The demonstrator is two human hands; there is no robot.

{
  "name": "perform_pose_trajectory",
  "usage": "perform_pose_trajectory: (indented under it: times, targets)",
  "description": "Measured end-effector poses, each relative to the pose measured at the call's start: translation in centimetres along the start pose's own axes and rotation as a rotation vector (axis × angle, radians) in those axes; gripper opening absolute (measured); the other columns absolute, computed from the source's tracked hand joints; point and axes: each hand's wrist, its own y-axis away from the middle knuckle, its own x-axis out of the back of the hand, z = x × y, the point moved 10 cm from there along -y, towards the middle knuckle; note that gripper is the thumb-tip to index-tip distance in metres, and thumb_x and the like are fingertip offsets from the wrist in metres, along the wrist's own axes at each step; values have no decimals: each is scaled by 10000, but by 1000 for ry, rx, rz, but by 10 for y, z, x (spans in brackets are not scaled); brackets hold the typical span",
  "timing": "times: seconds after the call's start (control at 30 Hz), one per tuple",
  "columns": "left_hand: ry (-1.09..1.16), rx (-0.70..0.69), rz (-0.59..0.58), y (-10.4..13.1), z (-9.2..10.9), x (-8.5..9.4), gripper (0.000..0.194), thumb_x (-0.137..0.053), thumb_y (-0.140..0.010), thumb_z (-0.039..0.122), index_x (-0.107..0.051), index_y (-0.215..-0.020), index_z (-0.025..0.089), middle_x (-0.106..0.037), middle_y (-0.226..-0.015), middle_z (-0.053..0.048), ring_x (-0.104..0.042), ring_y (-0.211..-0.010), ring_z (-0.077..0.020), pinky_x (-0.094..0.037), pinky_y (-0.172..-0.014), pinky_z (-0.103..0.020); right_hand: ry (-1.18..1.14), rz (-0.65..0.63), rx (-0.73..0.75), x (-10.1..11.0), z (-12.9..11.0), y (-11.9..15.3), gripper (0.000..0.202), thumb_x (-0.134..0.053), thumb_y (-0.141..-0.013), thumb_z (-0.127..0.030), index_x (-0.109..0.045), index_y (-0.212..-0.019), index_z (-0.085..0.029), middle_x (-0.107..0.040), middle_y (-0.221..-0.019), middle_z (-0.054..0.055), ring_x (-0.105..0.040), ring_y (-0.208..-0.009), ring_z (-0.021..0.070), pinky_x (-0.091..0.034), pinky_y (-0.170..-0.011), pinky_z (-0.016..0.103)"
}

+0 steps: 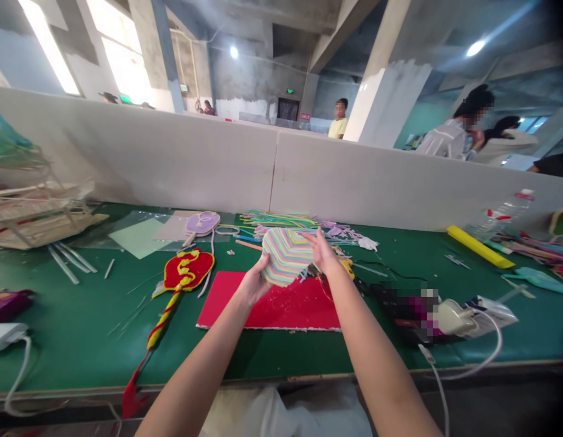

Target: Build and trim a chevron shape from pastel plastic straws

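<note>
My left hand [254, 280] grips the lower left edge of a flat panel with pastel zigzag stripes [288, 256], thumb on its face. The panel is tilted above a red board [272, 306]. My right hand [324, 254] is at the panel's right edge, its fingers stretched out and apart, the tips against or just over the striped face. Left of the board lies a red fan-shaped piece [187, 271] with yellow trim, a twisted red-and-yellow handle and a red tassel [133, 394]. Small scraps are scattered on the board.
Loose pastel strips [281, 220] lie behind the panel, near a small lilac fan [203, 223]. A power strip with a white plug [452, 318] and cables is on the right, with a yellow bar [480, 247] and plastic bottle [509, 212]. A white partition [194, 161] closes the back.
</note>
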Motion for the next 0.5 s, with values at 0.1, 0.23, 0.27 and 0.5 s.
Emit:
perform_pose_trajectory:
  times: [0.1,0.23,0.27,0.5]
  targets:
    - [43,-19,46,-3,2,6,388,-401,-921,210,-469,-1303,222,-613,-1252,-29,-461,-1257,-200,-315,-1097,-387,-161,-54,141,1,-3,5,602,-396,-791,-699,-617,-1089,-225,-633,-1181,83,-478,-1225,245,-404,-960,460]
    - [94,-46,138,-6,2,21,397,-395,-926,210,-449,-1319,227,-606,-1263,-24,-437,-1276,-194,-339,-1085,-388,-492,34,454,21,-18,18,511,-351,-832,-645,-609,-1100,-296,-560,-1294,14,-429,-1273,160,-389,-1013,385]
    - [96,-58,141,-7,2,24,404,-396,-926,214,-437,-1328,236,-594,-1279,-22,-432,-1280,-194,-343,-1082,-394,-493,24,393,17,-8,15,504,-367,-830,-640,-621,-1075,-281,-564,-1290,22,-450,-1257,164,-406,-1000,371]
    - [120,-46,49,-11,-8,34,479,-398,-920,404,-402,-1362,219,-573,-1301,-60,-421,-1288,-231,-309,-1082,-426,-220,-7,192,-26,68,-1,395,-701,-679,-409,-614,-1015,-220,-691,-1048,49,-586,-1092,251,-482,-901,414]
